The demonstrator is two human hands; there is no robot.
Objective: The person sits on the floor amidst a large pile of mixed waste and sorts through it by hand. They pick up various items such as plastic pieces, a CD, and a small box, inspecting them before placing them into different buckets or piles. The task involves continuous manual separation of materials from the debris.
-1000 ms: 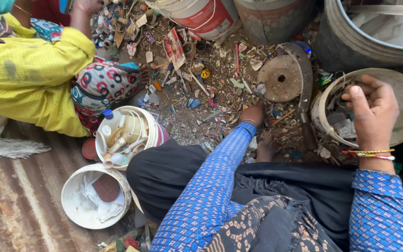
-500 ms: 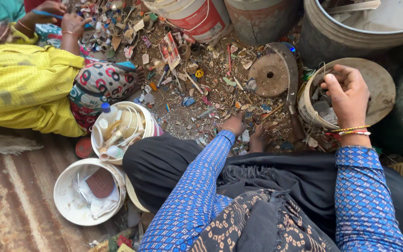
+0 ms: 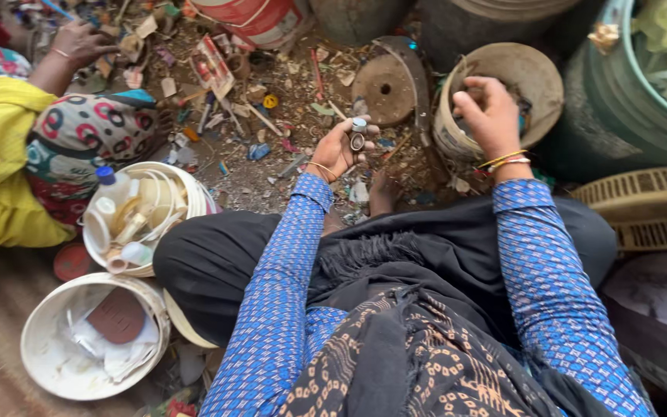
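Left hand (image 3: 339, 148): raised over littered ground, fingers pinched together on small metal piece (image 3: 357, 136) w/ pale cap, held upright at fingertips.
Right hand (image 3: 490, 116): fingers curled at rim of tan bucket (image 3: 543, 76), hanging over its contents; can't tell if anything is gripped.
Round rusty disc (image 3: 384, 86): flat on ground, btwn the two hands, just beside tan bucket.
Scrap litter (image 3: 272, 100): paper, plastic bits, spread in front of knees.
White bucket (image 3: 165, 176): near left knee, holds bottles, tubes.
2nd white tub (image 3: 38, 324): nearer cam, white scraps plus brown lid.
Co-worker's hand (image 3: 79, 42): upper left, on litter.
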